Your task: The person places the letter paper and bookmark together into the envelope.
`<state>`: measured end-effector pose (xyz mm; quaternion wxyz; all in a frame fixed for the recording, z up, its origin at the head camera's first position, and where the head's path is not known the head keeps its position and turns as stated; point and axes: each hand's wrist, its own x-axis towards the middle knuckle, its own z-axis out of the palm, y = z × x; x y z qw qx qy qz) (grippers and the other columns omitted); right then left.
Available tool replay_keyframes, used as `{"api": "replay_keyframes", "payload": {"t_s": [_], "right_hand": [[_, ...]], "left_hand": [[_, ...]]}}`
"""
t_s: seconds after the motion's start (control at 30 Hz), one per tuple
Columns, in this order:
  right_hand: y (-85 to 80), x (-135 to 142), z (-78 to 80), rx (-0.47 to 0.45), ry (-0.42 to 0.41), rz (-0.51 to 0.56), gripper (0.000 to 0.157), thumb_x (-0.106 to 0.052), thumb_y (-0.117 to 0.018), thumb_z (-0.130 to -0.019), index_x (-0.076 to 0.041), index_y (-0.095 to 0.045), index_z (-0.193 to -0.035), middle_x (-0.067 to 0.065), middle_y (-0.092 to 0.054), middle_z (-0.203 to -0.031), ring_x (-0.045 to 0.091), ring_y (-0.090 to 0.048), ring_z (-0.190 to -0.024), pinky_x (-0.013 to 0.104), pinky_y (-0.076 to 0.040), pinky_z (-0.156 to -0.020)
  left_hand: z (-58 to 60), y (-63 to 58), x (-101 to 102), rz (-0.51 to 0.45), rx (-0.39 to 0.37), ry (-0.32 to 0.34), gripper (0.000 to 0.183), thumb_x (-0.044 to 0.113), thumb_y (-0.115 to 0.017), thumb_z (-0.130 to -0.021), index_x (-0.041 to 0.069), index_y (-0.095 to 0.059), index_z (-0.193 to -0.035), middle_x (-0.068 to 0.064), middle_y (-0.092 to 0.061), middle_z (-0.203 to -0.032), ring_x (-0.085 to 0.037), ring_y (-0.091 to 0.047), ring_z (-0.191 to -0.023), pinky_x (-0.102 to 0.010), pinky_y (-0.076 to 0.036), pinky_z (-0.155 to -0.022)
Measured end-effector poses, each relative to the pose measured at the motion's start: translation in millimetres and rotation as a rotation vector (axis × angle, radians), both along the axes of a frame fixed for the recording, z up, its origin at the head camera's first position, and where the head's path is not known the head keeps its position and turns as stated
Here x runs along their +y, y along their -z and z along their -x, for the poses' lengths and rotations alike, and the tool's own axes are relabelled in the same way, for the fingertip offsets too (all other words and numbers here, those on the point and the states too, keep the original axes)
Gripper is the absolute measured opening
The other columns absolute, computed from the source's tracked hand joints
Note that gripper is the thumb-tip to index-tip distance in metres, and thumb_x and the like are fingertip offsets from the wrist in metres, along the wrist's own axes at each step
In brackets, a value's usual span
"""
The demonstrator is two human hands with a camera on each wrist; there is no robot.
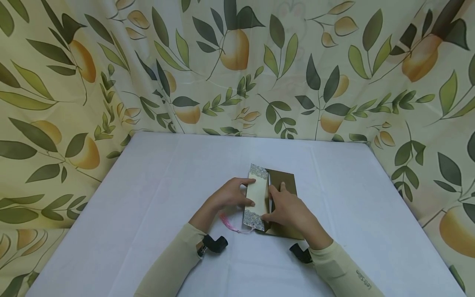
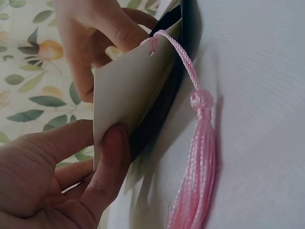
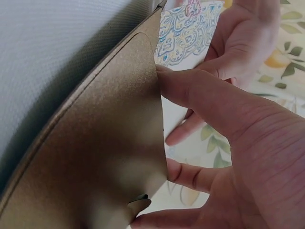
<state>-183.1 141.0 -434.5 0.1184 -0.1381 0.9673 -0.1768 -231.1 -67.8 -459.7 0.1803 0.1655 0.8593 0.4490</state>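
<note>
A pale bookmark (image 1: 257, 194) with blue-grey lacy patterns at both ends lies lengthwise along the left side of a brown-gold envelope (image 1: 281, 176). From the left, my left hand (image 1: 231, 194) pinches the bookmark's long edge between thumb and fingers. A pink tassel (image 2: 199, 162) hangs by a cord from a hole at its near end. My right hand (image 1: 291, 208) grips the envelope's edge beside the bookmark, the thumb near the patterned end. In the right wrist view, the envelope's brown face (image 3: 95, 119) partly covers the bookmark.
A white cloth (image 1: 156, 198) covers the table. Behind and beside it hangs a curtain (image 1: 237, 82) printed with leaves and orange fruit. Small black devices (image 1: 216, 244) are strapped at both wrists.
</note>
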Motion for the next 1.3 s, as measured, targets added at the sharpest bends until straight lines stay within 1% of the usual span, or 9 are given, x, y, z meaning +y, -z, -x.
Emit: {"api": "replay_keyframes", "payload": {"t_s": [0.23, 0.43, 0.57, 0.63, 0.7, 0.9, 1.07, 1.17, 1.3], "right_hand": [[-3.2, -0.3, -1.5, -0.009, -0.008, 0.012, 0.056, -0.036, -0.089, -0.081, -0.007, -0.054, -0.113, 0.05, -0.024, -0.15, 0.024, -0.057, -0.059, 0.038, -0.046, -0.053], [-5.2, -1.5, -0.6, 0.006, -0.012, -0.019, 0.036, -0.035, -0.071, -0.099, -0.007, -0.056, -0.115, 0.049, -0.025, -0.15, 0.036, -0.068, -0.077, 0.045, -0.052, -0.061], [-5.4, -2.1, 0.1, 0.007, -0.012, -0.032, 0.034, -0.035, -0.066, -0.102, -0.006, -0.057, -0.117, 0.049, -0.025, -0.151, 0.039, -0.069, -0.079, 0.047, -0.053, -0.063], [-5.1, -2.1, 0.2, 0.004, -0.008, -0.031, 0.034, -0.034, -0.067, -0.102, -0.006, -0.057, -0.118, 0.049, -0.025, -0.151, 0.037, -0.069, -0.076, 0.046, -0.052, -0.062], [-4.8, -2.3, 0.0, 0.003, -0.007, -0.025, 0.033, -0.034, -0.066, -0.102, -0.007, -0.056, -0.117, 0.049, -0.025, -0.151, 0.035, -0.067, -0.072, 0.045, -0.051, -0.06], [-3.0, -1.5, -0.7, -0.004, -0.014, 0.026, 0.019, -0.025, -0.057, -0.107, -0.007, -0.051, -0.105, 0.051, -0.022, -0.15, 0.025, -0.052, -0.049, 0.038, -0.044, -0.05], [-2.0, -0.8, -0.2, 0.018, -0.013, 0.032, 0.021, -0.026, -0.062, -0.104, -0.008, -0.051, -0.105, 0.05, -0.024, -0.15, 0.022, -0.049, -0.049, 0.036, -0.042, -0.05], [-1.1, -0.4, 0.2, 0.036, -0.027, 0.046, 0.015, -0.018, -0.057, -0.105, -0.008, -0.047, -0.099, 0.052, -0.025, -0.148, 0.017, -0.04, -0.046, 0.032, -0.038, -0.046], [0.2, 0.2, 0.4, 0.064, -0.045, 0.053, 0.011, -0.009, -0.048, -0.104, -0.008, -0.045, -0.094, 0.054, -0.027, -0.144, 0.013, -0.031, -0.045, 0.028, -0.033, -0.044]], "left_hand": [[0.6, 2.1, -2.4, -0.043, -0.051, -0.004, 0.079, 0.009, -0.091, -0.08, 0.009, -0.055, -0.15, -0.016, -0.048, -0.154, -0.025, -0.043, -0.136, -0.046, -0.035, -0.113], [1.7, 4.8, -0.7, -0.061, -0.044, 0.015, 0.08, 0.009, -0.089, -0.081, 0.009, -0.052, -0.152, -0.015, -0.047, -0.155, -0.028, -0.039, -0.144, -0.047, -0.033, -0.115], [1.7, 5.8, 1.0, -0.053, -0.038, 0.023, 0.081, 0.007, -0.089, -0.081, 0.01, -0.051, -0.153, -0.016, -0.045, -0.156, -0.028, -0.04, -0.142, -0.048, -0.033, -0.115], [1.5, 6.0, 1.5, -0.044, -0.032, 0.022, 0.082, 0.007, -0.089, -0.081, 0.011, -0.051, -0.153, -0.016, -0.045, -0.156, -0.025, -0.044, -0.135, -0.046, -0.035, -0.113], [1.0, 6.3, 1.5, -0.043, -0.029, 0.024, 0.082, 0.006, -0.089, -0.081, 0.011, -0.051, -0.153, -0.016, -0.048, -0.154, -0.023, -0.052, -0.12, -0.043, -0.041, -0.106], [1.2, 9.0, 0.8, -0.082, -0.012, 0.037, 0.075, 0.004, -0.087, -0.082, 0.007, -0.054, -0.149, -0.012, -0.057, -0.13, -0.013, -0.058, -0.069, -0.03, -0.048, -0.069], [0.9, 9.0, 1.0, -0.149, -0.024, 0.036, 0.064, -0.001, -0.08, -0.087, 0.004, -0.056, -0.146, -0.013, -0.06, -0.119, -0.011, -0.06, -0.064, -0.025, -0.048, -0.057], [0.2, 8.1, 1.4, -0.166, -0.042, 0.035, 0.06, -0.003, -0.075, -0.091, 0.004, -0.055, -0.148, -0.016, -0.063, -0.119, -0.012, -0.062, -0.066, -0.026, -0.049, -0.058], [-0.9, 5.5, 1.4, -0.178, -0.068, 0.03, 0.06, -0.005, -0.071, -0.093, 0.004, -0.053, -0.15, -0.018, -0.061, -0.128, -0.014, -0.067, -0.07, -0.027, -0.053, -0.062]]}}
